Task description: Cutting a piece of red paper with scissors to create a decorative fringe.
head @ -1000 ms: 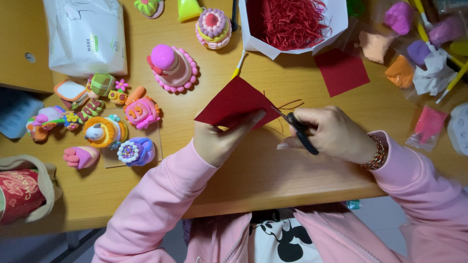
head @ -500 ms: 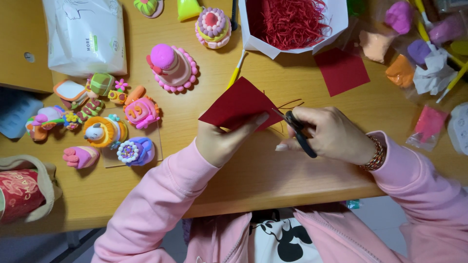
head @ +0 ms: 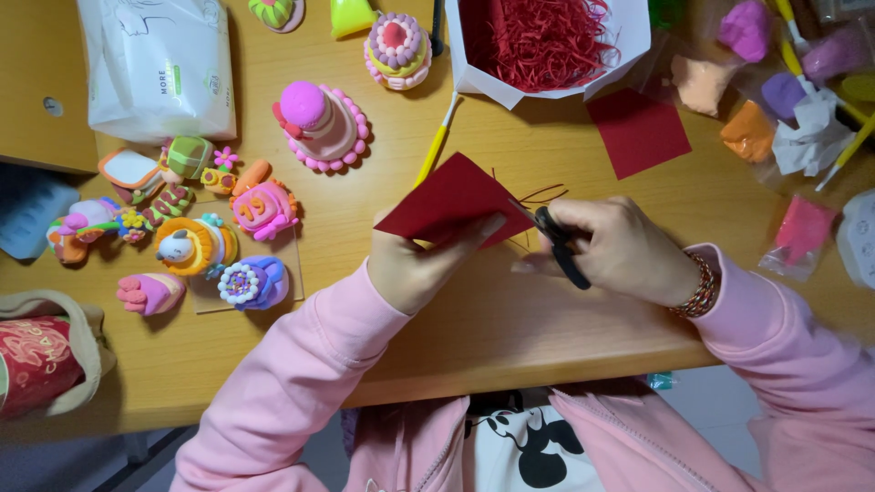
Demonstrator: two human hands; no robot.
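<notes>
your left hand (head: pixel 415 269) pinches the folded dark-red paper sheet (head: pixel 447 200); right hand (head: pixel 620 251) grips black scissors (head: pixel 558 244), few thin strips cut at the edge, most of sheet uncut.

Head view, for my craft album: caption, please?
Left hand holds red paper while right hand snips with black scissors.

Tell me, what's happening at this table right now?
A person in a pink sweater is cutting paper. Their left hand holds up a dark red paper sheet, while the right hand works black-handled scissors at its edge, leaving thin strips. A white box of red paper shreds sits further back, another red square lies beside it, and colourful clay figures stand to the left on the wooden table.
</notes>
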